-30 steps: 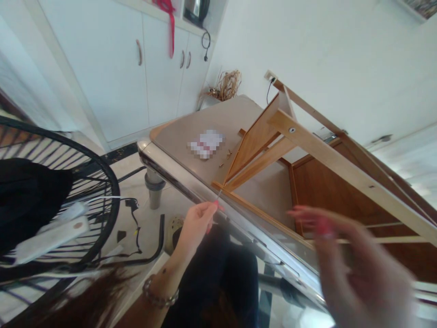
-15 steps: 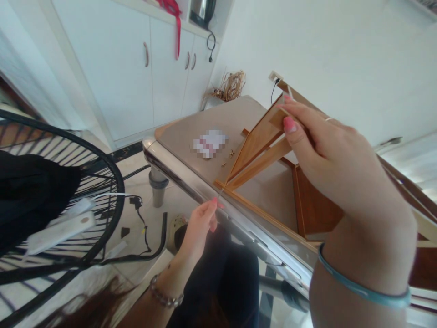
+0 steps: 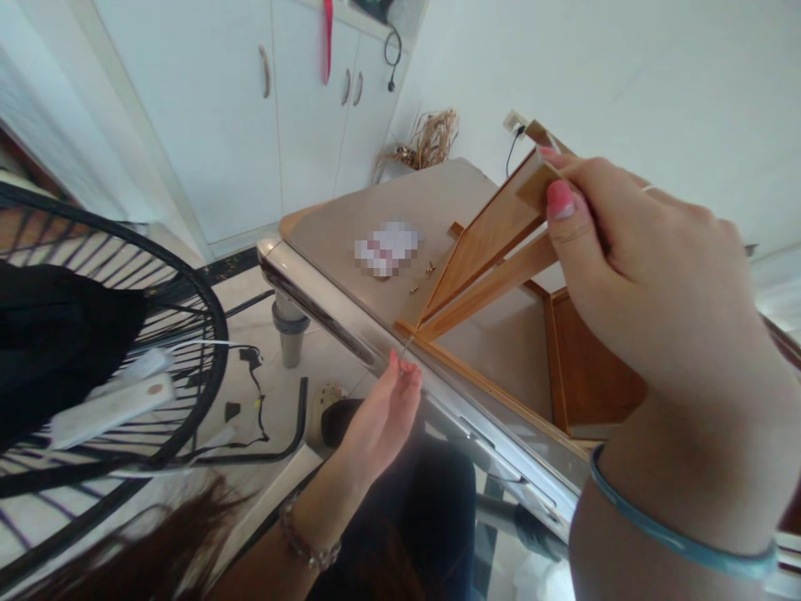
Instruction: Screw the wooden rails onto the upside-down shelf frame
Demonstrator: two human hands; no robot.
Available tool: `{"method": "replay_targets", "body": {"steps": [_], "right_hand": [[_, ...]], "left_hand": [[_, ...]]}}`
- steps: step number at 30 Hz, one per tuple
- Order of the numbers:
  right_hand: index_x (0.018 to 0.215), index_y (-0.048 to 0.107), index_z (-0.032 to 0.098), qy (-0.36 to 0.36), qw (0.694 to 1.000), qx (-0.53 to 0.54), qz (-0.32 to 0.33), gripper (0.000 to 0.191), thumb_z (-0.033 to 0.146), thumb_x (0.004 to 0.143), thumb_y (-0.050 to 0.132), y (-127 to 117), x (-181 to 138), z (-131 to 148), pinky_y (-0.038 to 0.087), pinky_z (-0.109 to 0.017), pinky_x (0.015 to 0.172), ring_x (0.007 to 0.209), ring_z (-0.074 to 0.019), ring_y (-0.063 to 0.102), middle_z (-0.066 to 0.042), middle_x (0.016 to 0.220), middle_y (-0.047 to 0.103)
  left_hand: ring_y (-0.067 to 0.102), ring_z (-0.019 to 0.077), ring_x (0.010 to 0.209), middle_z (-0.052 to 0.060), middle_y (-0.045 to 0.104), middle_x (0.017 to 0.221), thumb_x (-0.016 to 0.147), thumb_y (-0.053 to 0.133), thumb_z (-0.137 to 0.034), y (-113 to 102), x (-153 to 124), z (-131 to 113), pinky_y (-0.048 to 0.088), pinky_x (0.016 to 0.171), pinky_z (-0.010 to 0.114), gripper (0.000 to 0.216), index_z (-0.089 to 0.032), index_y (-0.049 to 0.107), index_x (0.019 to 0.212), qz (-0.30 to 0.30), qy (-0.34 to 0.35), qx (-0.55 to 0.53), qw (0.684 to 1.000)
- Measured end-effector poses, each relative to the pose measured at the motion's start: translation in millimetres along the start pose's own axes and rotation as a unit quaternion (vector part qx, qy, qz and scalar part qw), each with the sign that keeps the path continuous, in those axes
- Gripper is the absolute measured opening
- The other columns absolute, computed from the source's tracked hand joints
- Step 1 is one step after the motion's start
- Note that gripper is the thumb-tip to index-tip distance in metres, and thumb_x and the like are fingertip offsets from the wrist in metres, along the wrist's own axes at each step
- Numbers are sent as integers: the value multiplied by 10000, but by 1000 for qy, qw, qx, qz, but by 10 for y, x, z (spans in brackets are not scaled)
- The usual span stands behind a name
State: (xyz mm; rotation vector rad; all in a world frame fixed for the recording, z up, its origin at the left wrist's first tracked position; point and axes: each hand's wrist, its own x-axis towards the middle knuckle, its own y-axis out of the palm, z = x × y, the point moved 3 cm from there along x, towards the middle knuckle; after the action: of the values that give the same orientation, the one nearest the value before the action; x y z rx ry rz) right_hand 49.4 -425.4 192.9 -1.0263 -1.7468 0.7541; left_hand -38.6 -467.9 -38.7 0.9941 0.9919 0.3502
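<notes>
My right hand (image 3: 657,267) clasps the upper end of the angular light-brown wooden frame (image 3: 479,294) on the beige worktop (image 3: 341,229); my left hand (image 3: 385,417) pinches a thin metallic rod (image 3: 406,345) at the frame's lower corner.

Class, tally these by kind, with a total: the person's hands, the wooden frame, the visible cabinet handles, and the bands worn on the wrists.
Hands (left hand, right hand): 2
Wooden frame: 1
Cabinet handles: 3
Wrist bands (beaded bracelet, blue bangle): 2
Total: 8
</notes>
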Motion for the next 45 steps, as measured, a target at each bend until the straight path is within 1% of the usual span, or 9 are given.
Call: {"method": "replay_targets", "body": {"steps": [6,12,21,27,30,34,41,43,45], "right_hand": [[1367,455,294,12,1000,-6,8,498,476,1009,160,16,8,-4,432,-371,691,981,-301,658,-101,1114,677],[1357,454,309,20,1000,-11,13,496,487,1004,155,11,6,2,442,-405,706,1026,-327,643,-101,1144,662],[1315,469,314,19,1000,-12,21,532,521,991,102,7,2,-3,404,-402,689,1017,-320,637,-113,1136,655],[1303,478,311,16,1000,-17,19,531,519,988,104,6,-15,-5,353,-391,649,982,-326,635,-118,1124,657],[1300,476,331,18,1000,-13,21,534,528,981,97,11,-8,-7,373,-396,677,977,-317,629,-118,1135,655],[1299,474,329,22,1000,-11,19,539,534,978,94,9,-3,1,372,-397,681,984,-324,624,-122,1142,651],[1293,472,347,31,999,-16,13,541,539,973,80,9,-8,3,374,-399,681,966,-316,629,-116,1107,659],[1299,470,342,30,999,-16,14,553,541,972,72,10,-10,3,376,-403,686,964,-320,629,-121,1111,656],[1292,476,333,28,999,-19,14,557,539,973,69,9,-15,6,363,-404,679,966,-325,626,-124,1118,651]], "left_hand": [[542,-3,524,-53,569,614,805,677,-307,-134,132,-74,485,528,94,210,-124,580,772,51,84,133,986],[539,27,560,-28,571,585,715,718,-499,-207,194,-230,474,598,146,402,-112,607,726,90,135,358,920],[357,45,513,-47,406,539,864,531,-471,-24,3,-469,259,527,191,378,-149,541,666,38,299,672,676],[409,101,674,2,461,686,936,417,-306,100,-65,-429,302,681,230,307,-166,483,671,63,458,757,463],[431,119,735,22,503,751,942,401,-290,95,-52,-442,329,744,235,285,-174,539,721,80,477,778,402],[457,114,724,21,531,734,902,503,-352,24,-43,-495,362,745,217,265,-182,609,729,63,487,759,428],[662,103,758,21,695,845,848,585,-398,-135,88,-399,491,745,195,221,-190,617,913,18,429,621,655],[693,119,774,36,719,873,852,575,-400,-171,136,-365,523,743,207,236,-182,622,927,24,414,589,694],[709,126,787,47,736,919,840,594,-397,-199,158,-355,541,756,211,249,-180,660,942,20,422,578,698]]}}
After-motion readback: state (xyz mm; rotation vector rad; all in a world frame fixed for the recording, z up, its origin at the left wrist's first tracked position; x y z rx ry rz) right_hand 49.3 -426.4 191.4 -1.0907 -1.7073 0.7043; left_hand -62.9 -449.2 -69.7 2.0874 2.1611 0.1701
